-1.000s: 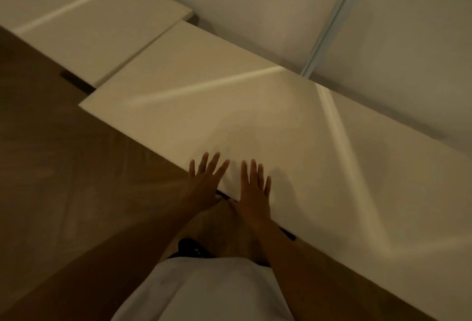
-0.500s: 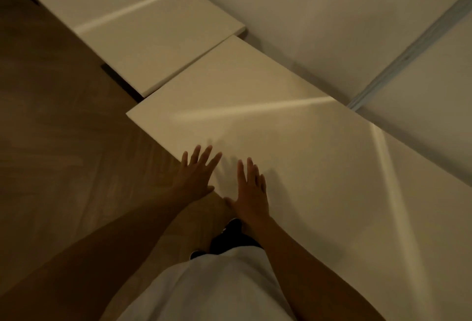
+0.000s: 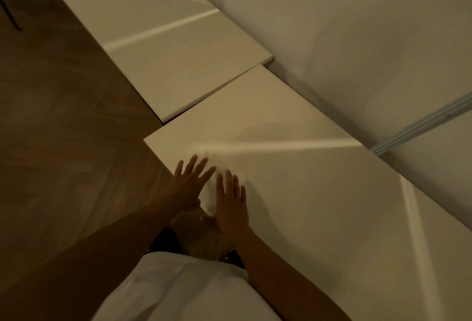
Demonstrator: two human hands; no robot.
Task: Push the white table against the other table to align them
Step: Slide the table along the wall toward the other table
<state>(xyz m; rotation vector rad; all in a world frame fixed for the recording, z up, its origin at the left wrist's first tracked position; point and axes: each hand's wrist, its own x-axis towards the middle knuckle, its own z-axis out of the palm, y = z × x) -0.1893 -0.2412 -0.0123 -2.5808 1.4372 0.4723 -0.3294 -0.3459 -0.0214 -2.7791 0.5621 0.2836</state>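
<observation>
Two hands lie at the near edge of the white table, close to its left corner. The left hand has its fingers straight and spread; the fingers reach over the tabletop and the palm is over the edge, but it is a little blurred, so I cannot tell how firmly it presses. The right hand is just beside it, flat on the tabletop with the fingers straight and close together, holding nothing. The white table stands along the white wall. Its left end is next to the other table, which is also white and stands along the same wall. Between the two ends a narrow dark gap shows, wider at the near side. The near edges are not in one line: the white table comes out more toward the person. Below is a wooden floor, and a white shirt shows at the bottom.
</observation>
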